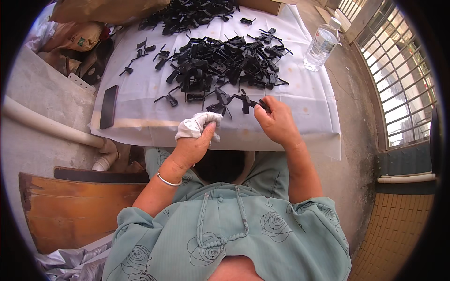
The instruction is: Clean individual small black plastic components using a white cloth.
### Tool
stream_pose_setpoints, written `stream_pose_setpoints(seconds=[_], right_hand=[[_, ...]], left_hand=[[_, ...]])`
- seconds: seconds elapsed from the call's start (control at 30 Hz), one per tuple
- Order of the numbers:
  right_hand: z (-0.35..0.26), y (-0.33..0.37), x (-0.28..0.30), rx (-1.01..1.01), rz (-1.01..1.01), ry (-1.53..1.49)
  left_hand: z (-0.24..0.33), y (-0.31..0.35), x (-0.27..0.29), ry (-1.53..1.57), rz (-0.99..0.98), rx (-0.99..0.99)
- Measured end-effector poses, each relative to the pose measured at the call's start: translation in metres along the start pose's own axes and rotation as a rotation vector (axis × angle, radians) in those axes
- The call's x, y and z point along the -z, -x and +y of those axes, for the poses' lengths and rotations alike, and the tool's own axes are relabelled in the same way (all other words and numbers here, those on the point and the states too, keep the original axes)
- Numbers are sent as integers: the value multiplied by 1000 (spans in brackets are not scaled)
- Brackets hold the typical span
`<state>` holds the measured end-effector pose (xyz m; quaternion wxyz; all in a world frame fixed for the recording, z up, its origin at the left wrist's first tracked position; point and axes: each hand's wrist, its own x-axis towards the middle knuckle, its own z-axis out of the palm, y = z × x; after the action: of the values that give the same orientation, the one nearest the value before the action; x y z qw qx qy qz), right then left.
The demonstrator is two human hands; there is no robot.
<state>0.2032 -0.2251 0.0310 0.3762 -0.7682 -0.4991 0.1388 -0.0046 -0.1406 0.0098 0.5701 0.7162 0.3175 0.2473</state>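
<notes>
My left hand [191,149] is closed around a crumpled white cloth [191,126] at the table's front edge. To its right, my right hand [280,122] pinches a small black plastic part [264,106] between thumb and fingers; the hand hides some of it. Just beyond both hands lies a large heap of similar black parts [225,61], each with a thin arm or pin sticking out. A few loose parts rest at the heap's near side, among them one single black part [167,99] beyond the cloth.
A white sheet [300,114] covers the table. On it are a dark phone [108,107] at left, a clear water bottle [322,46] at far right and a second black heap [190,14] at the back. Left of the table runs a pale pipe [51,124] above a wooden board [79,201].
</notes>
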Motion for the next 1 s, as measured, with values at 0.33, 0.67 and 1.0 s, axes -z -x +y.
stream_pose_setpoints(seconds=[0.33,0.67,1.0], right_hand=[[7,-12,4,-372,-118,-1117],[-23,17,-27,193,-427,-418],[-61,39,-33,758,-32,-343]], left_hand=[[5,-4,-6,155,19,-87],[18,10,3,573,-307,210],[15,21,-5,483,-14,45]])
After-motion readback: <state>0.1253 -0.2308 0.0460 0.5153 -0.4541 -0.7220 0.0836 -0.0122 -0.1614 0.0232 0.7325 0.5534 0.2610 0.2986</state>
